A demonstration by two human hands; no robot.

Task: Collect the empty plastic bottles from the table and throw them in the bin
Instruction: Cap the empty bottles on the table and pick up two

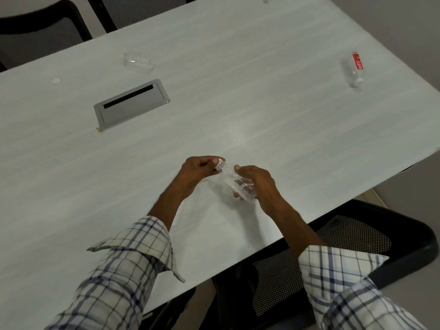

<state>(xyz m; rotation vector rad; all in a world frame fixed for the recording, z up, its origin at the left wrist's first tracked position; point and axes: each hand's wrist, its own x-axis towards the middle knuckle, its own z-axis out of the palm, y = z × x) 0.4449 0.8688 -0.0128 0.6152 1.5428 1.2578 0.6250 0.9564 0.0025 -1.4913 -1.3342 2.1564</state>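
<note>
Clear plastic bottle point(234, 182) held above the pale table point(262, 103), near its front edge, lying roughly sideways between both hands. Right hand point(256, 182) wrapped round the body, fingers showing through the plastic. Left hand point(200, 169) pinched on the white cap point(219, 164) at the neck end. Checked sleeves point(133, 258) rolled back on both forearms. Farther out, a crushed clear bottle point(139, 61) lying on the table beyond the grey cable hatch point(132, 104), with a loose white cap point(56, 80) well off to its left. Near the right edge, a bottle with a red label point(353, 69) lying on its side, capped end toward the camera. Black mesh chairs point(345, 263) round the table. Bin out of view.
</note>
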